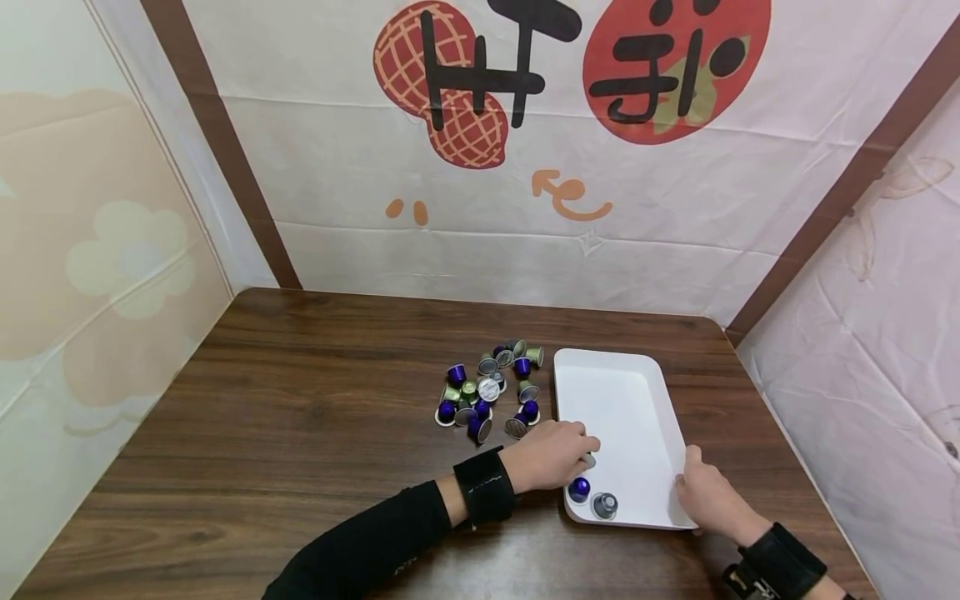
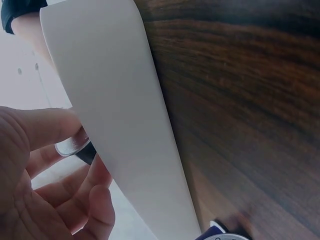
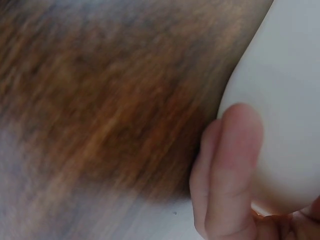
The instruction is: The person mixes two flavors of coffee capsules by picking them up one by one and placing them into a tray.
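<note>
A white tray [image 1: 622,408] lies on the table's right half. My left hand [image 1: 551,454] reaches over its left rim and pinches a grey coffee capsule [image 2: 72,144] between thumb and fingers, low over the tray. Inside the tray's front left corner sit a blue capsule [image 1: 579,488] and a grey capsule [image 1: 605,505]. At the tray's right side, close to the front corner, my right hand [image 1: 712,500] grips the rim; the right wrist view shows its fingers [image 3: 232,165] against the tray's outer wall.
Left of the tray, a loose cluster of blue, green and grey capsules [image 1: 482,408] lies on the brown wooden table [image 1: 315,400], some tipped on their sides. Printed cloth [image 1: 480,267] hangs behind the table's back edge, with pale cloth walls on both sides.
</note>
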Action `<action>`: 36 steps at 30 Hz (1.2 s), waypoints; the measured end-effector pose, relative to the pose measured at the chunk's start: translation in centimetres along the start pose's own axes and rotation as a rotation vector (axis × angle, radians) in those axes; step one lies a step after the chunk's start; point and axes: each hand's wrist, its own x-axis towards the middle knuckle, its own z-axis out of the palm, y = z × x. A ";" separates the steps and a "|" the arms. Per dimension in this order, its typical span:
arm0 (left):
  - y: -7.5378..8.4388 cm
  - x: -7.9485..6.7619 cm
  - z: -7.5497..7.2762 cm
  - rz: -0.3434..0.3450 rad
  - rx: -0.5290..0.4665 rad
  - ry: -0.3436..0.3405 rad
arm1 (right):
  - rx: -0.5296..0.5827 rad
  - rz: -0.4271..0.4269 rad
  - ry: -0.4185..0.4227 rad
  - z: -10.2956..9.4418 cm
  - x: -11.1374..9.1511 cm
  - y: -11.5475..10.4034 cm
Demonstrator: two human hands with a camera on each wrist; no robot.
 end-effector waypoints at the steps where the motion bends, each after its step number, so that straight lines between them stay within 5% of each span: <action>1: 0.0 0.0 0.1 -0.007 -0.009 -0.009 | 0.000 0.001 -0.001 0.0 0.0 0.0; 6: -0.4 -0.3 -0.4 -0.032 -0.048 -0.013 | 0.001 -0.003 -0.008 0.1 0.0 0.0; 10: -1.6 -1.0 -1.5 -0.052 -0.047 0.049 | 0.000 0.005 -0.017 0.2 0.1 0.1; 20: -7.3 -5.3 -3.7 -0.235 -0.028 0.124 | 0.011 0.003 -0.014 0.3 0.0 0.1; 28: -10.8 -9.4 -3.4 -0.403 -0.025 0.065 | 0.018 0.015 -0.019 0.0 0.1 0.1; 36: -11.9 -11.2 -2.7 -0.455 -0.013 0.003 | 0.010 -0.006 -0.012 0.0 0.3 0.2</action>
